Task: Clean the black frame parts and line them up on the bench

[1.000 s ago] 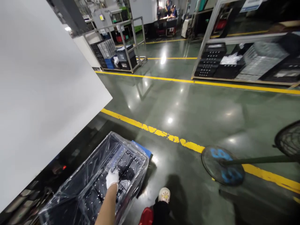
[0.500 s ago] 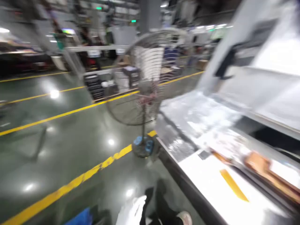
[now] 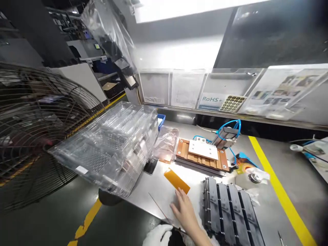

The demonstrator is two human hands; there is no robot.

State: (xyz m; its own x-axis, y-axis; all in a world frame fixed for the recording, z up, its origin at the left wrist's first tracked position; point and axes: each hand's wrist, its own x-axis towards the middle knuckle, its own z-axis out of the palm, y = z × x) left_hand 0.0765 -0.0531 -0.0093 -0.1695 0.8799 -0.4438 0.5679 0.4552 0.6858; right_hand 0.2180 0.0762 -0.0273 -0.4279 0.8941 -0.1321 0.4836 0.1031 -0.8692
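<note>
My right hand, bare, reaches over the metal bench with its fingers stretched out and the thumb apart. Its fingertips are at the lower end of a flat orange-yellow strip lying on the bench; whether they press on it I cannot make out. My left hand, in a white glove, is low at the bottom edge, its fingers mostly hidden. Between the hands and the front edge lies a thin brown stick. To the right of my right hand sits a black rack of long dark bars.
Stacked clear plastic trays fill the bench's left end beside a large fan. Behind the strip stand a brown fixture with a white plate and a clear plastic bag. A bottle is right of the fixture.
The view has swung right from the aisle and fan to the bench. My right hand has come into view beside the orange-yellow strip; the white-gloved left hand stays low.
</note>
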